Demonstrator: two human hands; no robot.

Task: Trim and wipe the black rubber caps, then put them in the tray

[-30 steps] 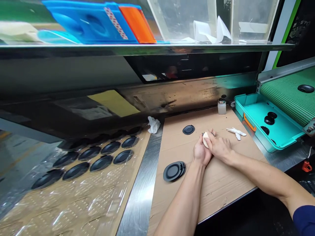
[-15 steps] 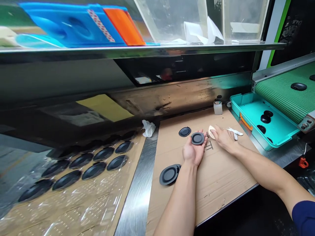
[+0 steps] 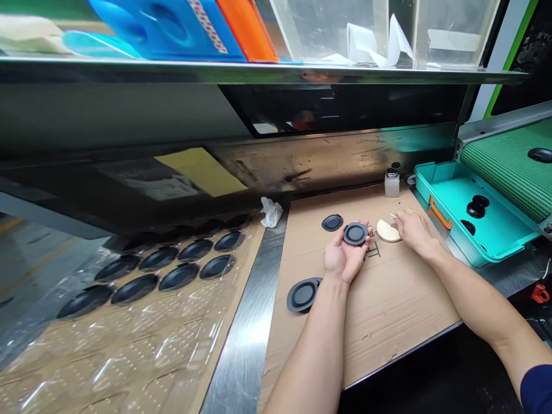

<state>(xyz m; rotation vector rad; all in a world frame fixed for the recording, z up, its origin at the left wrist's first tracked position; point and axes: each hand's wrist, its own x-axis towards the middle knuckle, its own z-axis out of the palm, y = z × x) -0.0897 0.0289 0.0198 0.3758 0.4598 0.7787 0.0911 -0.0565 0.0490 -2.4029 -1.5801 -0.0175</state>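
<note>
Holds a dark disc (image 3: 356, 233) in the left hand (image 3: 342, 256), palm turned up, with the thumb at the near-left rim and the fingers reaching around the far side. Touches a small white scrap (image 3: 393, 216) with the fingertips of the right hand (image 3: 411, 230), turned palm down; cannot tell whether they pinch it.

Shows a pale rounded pad (image 3: 388, 231) lying flat between the hands, just beside the right fingertips. Has a loose disc (image 3: 332, 222) to the left of the held one, and overlapping discs (image 3: 303, 295) nearer the left forearm, all on a cardboard sheet (image 3: 388, 305) over the metal table (image 3: 248, 328). Includes a small bottle (image 3: 392, 184), upright near the sheet's far right edge.

Farther right, reveals black round parts (image 3: 475, 209) in a teal bin (image 3: 470, 250), beside a green belt (image 3: 509, 155) carrying another black part (image 3: 540, 154). To the left, displays crumpled tissue (image 3: 271, 212) beside the sheet, then rows of black discs (image 3: 135, 288) on a clear plastic tray (image 3: 129, 351). Overhead, features a shelf (image 3: 259, 75) bearing a blue-and-orange container (image 3: 172, 26).
</note>
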